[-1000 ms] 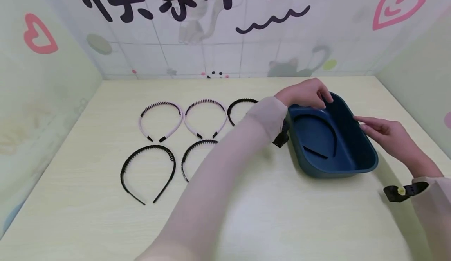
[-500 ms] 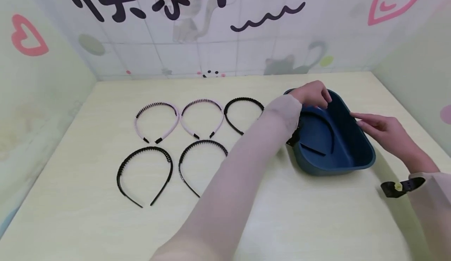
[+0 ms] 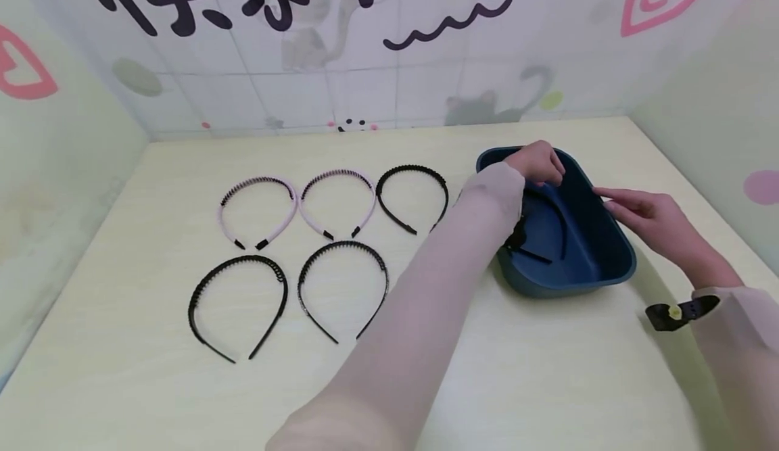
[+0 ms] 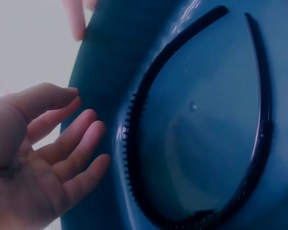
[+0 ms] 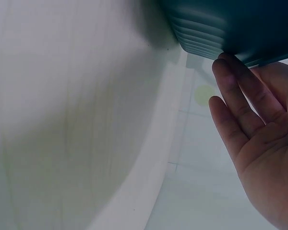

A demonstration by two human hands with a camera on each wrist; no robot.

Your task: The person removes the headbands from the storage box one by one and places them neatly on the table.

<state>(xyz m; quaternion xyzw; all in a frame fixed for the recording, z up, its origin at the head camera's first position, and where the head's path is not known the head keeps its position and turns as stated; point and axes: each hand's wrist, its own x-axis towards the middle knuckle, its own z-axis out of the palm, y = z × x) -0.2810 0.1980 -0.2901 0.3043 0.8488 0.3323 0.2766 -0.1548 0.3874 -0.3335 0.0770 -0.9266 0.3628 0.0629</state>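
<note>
Inside a dark blue plastic basin [image 3: 569,272], my left hand [image 3: 535,161] reaches over the far end, its fingers loosely bent and holding nothing. In the left wrist view this hand [image 4: 53,153] is beside the inner wall, apart from a black toothed headband [image 4: 139,91] lying on the basin floor. My sleeve partly covers that headband in the head view. With fingers extended, my right hand [image 3: 657,221] touches the basin's right rim. The right wrist view shows that hand's fingers [image 5: 235,91] against the outer wall.
Left of the basin, two lilac headbands [image 3: 257,179] [image 3: 337,171] and a black headband [image 3: 411,167] form a back row. Two more black headbands [image 3: 243,258] [image 3: 342,243] lie in front. Printed wall panels [image 3: 365,86] border the pale tabletop [image 3: 152,397].
My left hand and forearm have moved right and deeper over the basin, uncovering more of the headbands on the table. My right hand keeps its place on the rim. The head view has shifted right.
</note>
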